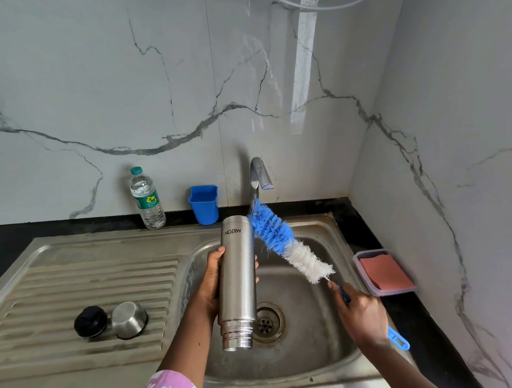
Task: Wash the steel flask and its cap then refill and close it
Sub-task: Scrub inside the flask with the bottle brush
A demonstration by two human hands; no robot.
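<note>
My left hand [212, 279] grips the steel flask [238, 279] around its middle, holding it over the sink basin [311, 340] with the threaded mouth pointing toward me and the base away. My right hand [360, 313] holds the blue handle of a bottle brush [284, 243]; its blue and white bristles lie against the flask's far right side. On the ribbed drainboard [75, 295] at left sit a black inner stopper [90, 321] and a steel cup cap [128, 319], upside down.
The tap [259, 175] stands behind the basin; no water is seen running. A plastic water bottle [147, 199] and a blue cup [204, 204] stand at the back wall. A clear box with a pink scrub pad [384, 271] sits right of the sink.
</note>
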